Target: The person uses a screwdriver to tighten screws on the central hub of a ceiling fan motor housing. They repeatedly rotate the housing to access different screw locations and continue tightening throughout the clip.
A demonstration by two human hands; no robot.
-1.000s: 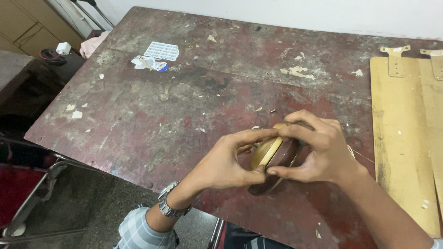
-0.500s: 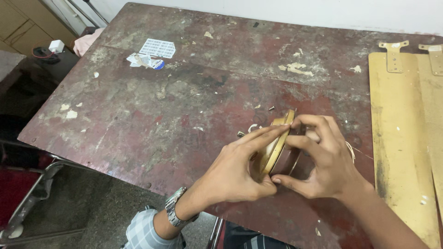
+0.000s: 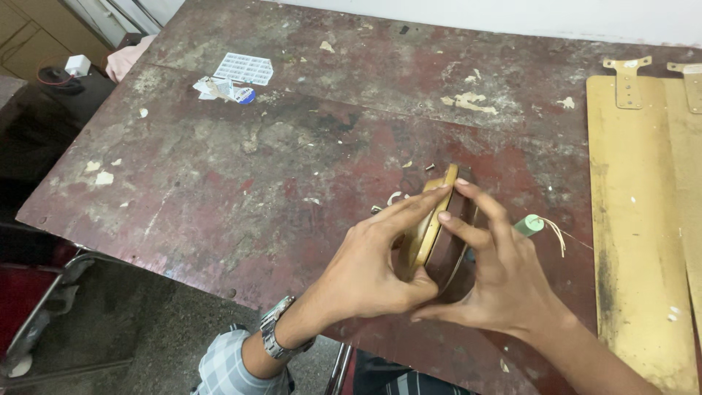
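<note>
Right of centre in the frame, the left hand [image 3: 365, 274] and right hand [image 3: 497, 281] together clasp one round gold-rimmed disc [image 3: 431, 223], held on edge just above the worn red table [image 3: 241, 175]. Fingers close around both faces, so its dark far side and lower rim are mostly hidden. A small green cylinder [image 3: 528, 224] with thin wires peeks from behind the right hand. Two gold fan blades [image 3: 636, 219] lie at the right, the outer one cut off by the frame edge. One white blister sheet [image 3: 245, 68] sits upper left.
</note>
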